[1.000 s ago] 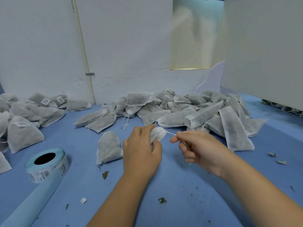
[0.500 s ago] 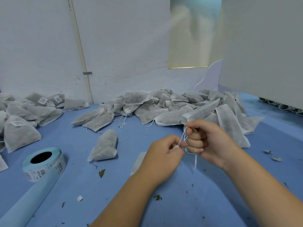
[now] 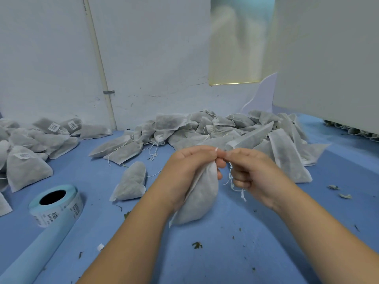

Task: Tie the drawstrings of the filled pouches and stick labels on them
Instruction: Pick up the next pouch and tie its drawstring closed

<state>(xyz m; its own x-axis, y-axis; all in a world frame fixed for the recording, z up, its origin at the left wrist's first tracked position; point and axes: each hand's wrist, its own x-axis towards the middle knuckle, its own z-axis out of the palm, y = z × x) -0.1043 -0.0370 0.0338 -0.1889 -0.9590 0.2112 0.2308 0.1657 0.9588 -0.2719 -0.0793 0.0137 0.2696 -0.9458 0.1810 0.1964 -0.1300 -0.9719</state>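
Left hand [image 3: 187, 169] grips pouch [image 3: 200, 198]; right hand [image 3: 253, 171] pinches drawstring [image 3: 232, 182].

centre frame, a filled grey-white pouch [image 3: 198, 199] hangs upright, neck bunched in the left grip [image 3: 184, 171]. its white drawstring [image 3: 231, 181] dangles frayed from the right grip [image 3: 256, 173], just beside. one lone pouch [image 3: 131, 181] lies left of it. an untied heap [image 3: 205, 130] sprawls behind; labelled pouches [image 3: 41, 138] pile at far left; the label roll [image 3: 56, 206] sits lower left, tail unrolled.
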